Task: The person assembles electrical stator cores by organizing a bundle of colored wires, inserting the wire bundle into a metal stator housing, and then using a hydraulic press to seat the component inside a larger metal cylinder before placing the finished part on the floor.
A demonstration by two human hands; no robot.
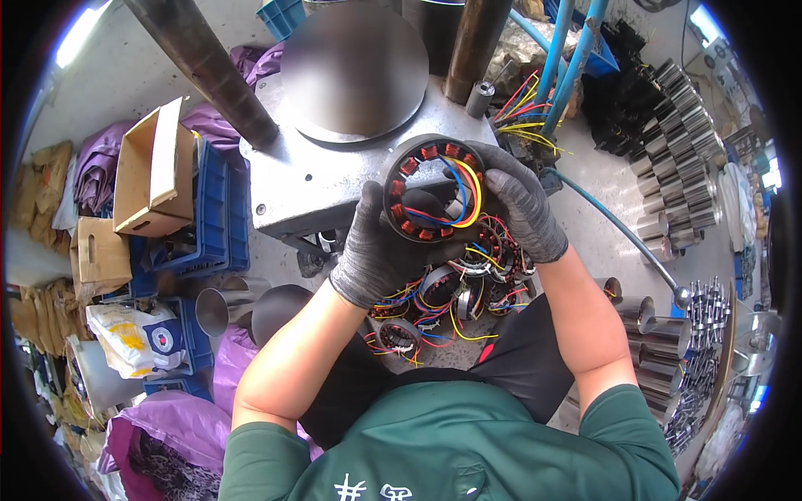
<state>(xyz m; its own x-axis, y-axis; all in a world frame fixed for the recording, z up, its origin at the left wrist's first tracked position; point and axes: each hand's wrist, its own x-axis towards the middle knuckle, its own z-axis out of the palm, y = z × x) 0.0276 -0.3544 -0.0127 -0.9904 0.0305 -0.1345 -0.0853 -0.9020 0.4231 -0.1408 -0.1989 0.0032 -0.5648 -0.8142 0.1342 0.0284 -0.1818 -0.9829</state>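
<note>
Between my two gloved hands I hold a motor stator (408,164), a dark ring with copper windings around its inside and red, yellow and blue wires looping across its opening. My left hand (373,250) grips its left and lower side. Around its right edge curl the fingers of my right hand (526,204). Both gloves are dark grey. The ring is raised and tilted in front of a metal press bed (322,188), which carries a round steel plate (355,75). Below my hands, several more wired stators (439,288) lie piled on the floor.
Steel columns (205,71) rise from the press bed. A lever with a ball end (682,295) slants down on the right, near stacked metal cylinders (681,159) and rotor shafts (708,313). Left stand a cardboard box (154,179), blue crates (221,209) and a purple sack (180,417).
</note>
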